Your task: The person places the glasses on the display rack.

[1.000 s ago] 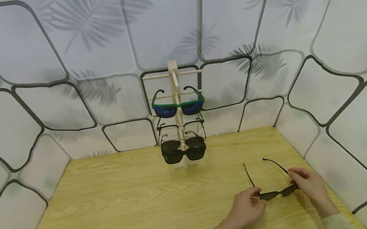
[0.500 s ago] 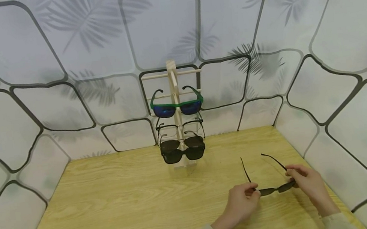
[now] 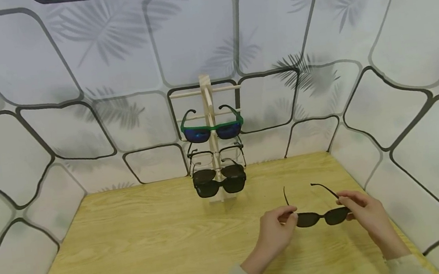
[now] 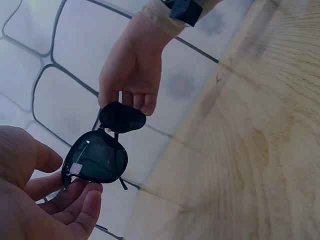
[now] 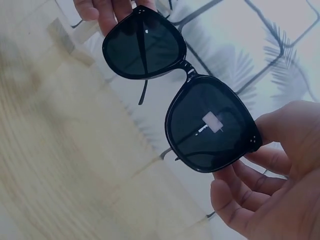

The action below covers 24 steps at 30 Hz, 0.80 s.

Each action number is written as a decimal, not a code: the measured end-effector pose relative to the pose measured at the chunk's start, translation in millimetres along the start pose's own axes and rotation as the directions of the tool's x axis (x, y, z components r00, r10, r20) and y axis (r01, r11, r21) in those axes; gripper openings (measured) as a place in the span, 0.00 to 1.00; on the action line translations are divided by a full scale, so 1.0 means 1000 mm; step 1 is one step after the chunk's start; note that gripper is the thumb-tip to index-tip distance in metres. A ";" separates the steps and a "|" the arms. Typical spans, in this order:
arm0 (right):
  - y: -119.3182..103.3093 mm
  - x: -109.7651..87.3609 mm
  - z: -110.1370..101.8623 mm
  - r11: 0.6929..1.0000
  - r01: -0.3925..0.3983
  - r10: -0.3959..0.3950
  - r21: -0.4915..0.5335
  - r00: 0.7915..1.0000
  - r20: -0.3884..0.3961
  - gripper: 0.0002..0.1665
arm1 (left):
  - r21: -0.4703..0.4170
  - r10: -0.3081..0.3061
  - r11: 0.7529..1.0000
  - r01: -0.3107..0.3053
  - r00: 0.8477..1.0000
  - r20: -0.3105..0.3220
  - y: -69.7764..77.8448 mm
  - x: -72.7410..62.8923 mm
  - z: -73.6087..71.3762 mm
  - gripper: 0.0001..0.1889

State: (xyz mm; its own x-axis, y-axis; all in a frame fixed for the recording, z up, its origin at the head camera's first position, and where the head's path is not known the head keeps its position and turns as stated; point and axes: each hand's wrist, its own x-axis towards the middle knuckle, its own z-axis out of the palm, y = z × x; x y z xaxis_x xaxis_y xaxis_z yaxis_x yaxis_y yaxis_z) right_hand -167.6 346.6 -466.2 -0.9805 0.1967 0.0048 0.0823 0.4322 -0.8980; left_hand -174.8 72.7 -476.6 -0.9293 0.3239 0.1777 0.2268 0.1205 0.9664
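Observation:
A pair of black sunglasses (image 3: 308,219) with dark lenses is held above the right side of the table, temples unfolded and pointing toward the back wall. My left hand (image 3: 276,231) pinches the frame at its left hinge. At the opposite hinge my right hand (image 3: 365,214) grips it between thumb and fingers. The right wrist view shows the sunglasses (image 5: 210,125) close up, with small silvery dots at the corner and a pale reflection on one lens. In the left wrist view the lenses (image 4: 97,157) hang between both hands.
A wooden eyewear stand (image 3: 205,82) stands at the back middle. It bears green-framed sunglasses (image 3: 213,131), clear glasses (image 3: 201,158) and dark sunglasses (image 3: 221,186) at the bottom. Its top rod (image 3: 226,88) holds nothing. Patterned walls (image 3: 427,140) enclose the wooden table (image 3: 143,249).
Both hands have raised the sunglasses and moved them away from me and slightly left. The lenses have tilted to face the head camera more. The glasses on the stand stay put.

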 end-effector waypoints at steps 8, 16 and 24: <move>-0.019 -0.003 -0.001 0.980 0.057 -0.053 0.192 0.998 -0.027 0.18 | 0.039 0.086 0.996 -0.084 0.995 -0.041 0.017 0.004 -0.015 0.14; -0.038 -0.008 -0.002 0.957 0.132 -0.135 0.257 0.991 -0.005 0.22 | 0.028 0.140 0.990 -0.139 0.988 -0.069 0.036 0.005 -0.029 0.15; -0.058 -0.013 0.000 0.913 0.283 -0.295 0.293 0.956 -0.005 0.23 | 0.021 0.180 0.984 -0.179 0.981 -0.076 0.061 0.007 -0.047 0.14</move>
State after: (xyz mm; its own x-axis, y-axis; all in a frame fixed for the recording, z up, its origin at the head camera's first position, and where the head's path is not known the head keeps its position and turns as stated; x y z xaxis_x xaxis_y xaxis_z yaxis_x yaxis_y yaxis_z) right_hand -159.9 319.0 -414.3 -0.9601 0.0653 0.2718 -0.2551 0.1926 -0.9475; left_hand -180.7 38.5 -407.4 -0.8925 0.2683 0.3625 0.3958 0.0806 0.9148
